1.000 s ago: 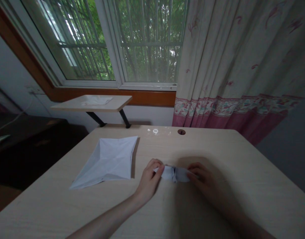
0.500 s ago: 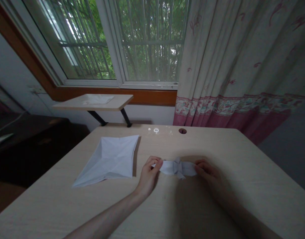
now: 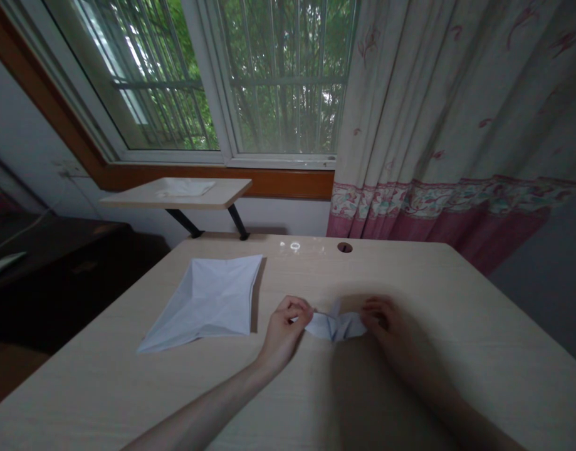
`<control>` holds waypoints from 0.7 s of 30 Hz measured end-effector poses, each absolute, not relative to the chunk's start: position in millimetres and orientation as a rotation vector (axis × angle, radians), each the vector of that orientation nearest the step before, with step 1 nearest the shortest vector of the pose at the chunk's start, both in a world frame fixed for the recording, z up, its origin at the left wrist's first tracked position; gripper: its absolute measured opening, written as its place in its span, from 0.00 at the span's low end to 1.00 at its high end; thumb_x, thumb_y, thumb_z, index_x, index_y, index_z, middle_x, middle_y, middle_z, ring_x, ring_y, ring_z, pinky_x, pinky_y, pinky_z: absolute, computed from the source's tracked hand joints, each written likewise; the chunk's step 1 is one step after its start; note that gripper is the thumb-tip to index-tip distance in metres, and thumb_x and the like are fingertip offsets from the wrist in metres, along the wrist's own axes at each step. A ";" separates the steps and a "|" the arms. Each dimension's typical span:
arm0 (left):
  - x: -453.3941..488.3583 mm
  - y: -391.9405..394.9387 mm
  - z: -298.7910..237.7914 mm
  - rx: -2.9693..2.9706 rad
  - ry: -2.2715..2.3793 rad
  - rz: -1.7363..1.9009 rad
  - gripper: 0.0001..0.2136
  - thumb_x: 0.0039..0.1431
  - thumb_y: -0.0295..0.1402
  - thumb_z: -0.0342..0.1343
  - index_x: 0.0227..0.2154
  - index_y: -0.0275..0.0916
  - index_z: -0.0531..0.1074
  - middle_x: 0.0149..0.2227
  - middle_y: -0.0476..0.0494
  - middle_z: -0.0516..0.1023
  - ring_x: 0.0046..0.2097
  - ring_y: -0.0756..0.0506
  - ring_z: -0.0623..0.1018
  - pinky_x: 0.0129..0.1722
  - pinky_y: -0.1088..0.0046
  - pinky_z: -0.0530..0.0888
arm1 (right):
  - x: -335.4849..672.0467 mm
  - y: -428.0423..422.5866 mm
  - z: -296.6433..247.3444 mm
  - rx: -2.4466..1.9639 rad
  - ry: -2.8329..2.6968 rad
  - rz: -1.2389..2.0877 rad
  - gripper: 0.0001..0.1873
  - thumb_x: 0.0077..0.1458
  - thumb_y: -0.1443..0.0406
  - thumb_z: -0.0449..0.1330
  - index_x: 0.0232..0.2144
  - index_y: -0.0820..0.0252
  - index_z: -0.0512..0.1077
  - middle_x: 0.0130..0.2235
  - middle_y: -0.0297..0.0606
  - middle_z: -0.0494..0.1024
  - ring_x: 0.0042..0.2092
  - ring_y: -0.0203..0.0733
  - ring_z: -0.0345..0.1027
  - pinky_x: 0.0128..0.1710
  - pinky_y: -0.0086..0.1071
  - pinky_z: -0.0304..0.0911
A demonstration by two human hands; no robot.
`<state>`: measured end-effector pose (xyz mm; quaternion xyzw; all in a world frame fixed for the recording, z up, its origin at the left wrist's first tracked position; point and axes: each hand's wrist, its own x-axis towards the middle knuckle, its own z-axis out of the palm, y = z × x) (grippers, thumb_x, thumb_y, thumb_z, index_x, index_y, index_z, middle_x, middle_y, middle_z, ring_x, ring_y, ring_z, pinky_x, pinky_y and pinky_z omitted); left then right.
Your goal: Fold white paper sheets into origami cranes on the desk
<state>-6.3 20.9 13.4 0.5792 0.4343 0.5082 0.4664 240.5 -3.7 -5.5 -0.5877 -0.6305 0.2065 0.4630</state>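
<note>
Between my hands is a small folded piece of white paper [image 3: 321, 326], bent at its middle, where a narrow flap sticks up. My left hand [image 3: 288, 322] pinches its left end between thumb and fingers. At the other end, my right hand [image 3: 382, 319] is closed on the paper's right tip; shadow partly hides those fingers. Left of my left hand, apart from it, a larger creased sheet of white paper [image 3: 217, 294] lies on the desk [image 3: 269, 407] with its edges raised.
A small raised shelf [image 3: 231, 191] at the back left carries some white paper [image 3: 184, 186]. A round cable hole [image 3: 345, 248] is near the desk's back edge. Behind stand a barred window [image 3: 288, 81] and a long patterned curtain [image 3: 410, 125].
My hands have come slightly closer together. The folded paper, flatter before, now bends at its middle, and its flap has turned upward. The larger sheet has not moved.
</note>
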 end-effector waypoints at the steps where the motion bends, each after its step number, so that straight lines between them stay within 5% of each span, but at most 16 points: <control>1: -6.1 20.4 13.5 1.432 1.056 1.234 0.15 0.54 0.40 0.63 0.18 0.38 0.75 0.33 0.43 0.73 0.39 0.43 0.73 0.40 0.70 0.67 | 241.1 -3.5 -10.1 -1.448 -1.537 0.441 0.09 0.58 0.57 0.58 0.40 0.52 0.72 0.45 0.42 0.74 0.47 0.51 0.70 0.45 0.45 0.68; 11: -7.7 20.2 9.6 1.472 1.043 1.198 0.15 0.58 0.37 0.58 0.18 0.37 0.74 0.36 0.41 0.74 0.39 0.43 0.72 0.39 0.70 0.66 | 233.9 -19.4 -5.3 -1.318 -1.783 -0.144 0.09 0.65 0.64 0.52 0.47 0.50 0.66 0.51 0.43 0.68 0.54 0.52 0.62 0.53 0.50 0.58; 21: -7.4 16.5 13.5 1.596 0.959 1.134 0.15 0.60 0.39 0.57 0.21 0.37 0.75 0.37 0.40 0.73 0.41 0.43 0.73 0.40 0.70 0.67 | 226.1 -24.6 -7.1 -1.310 -1.965 -0.151 0.10 0.56 0.65 0.59 0.41 0.48 0.68 0.50 0.43 0.71 0.56 0.58 0.61 0.52 0.54 0.56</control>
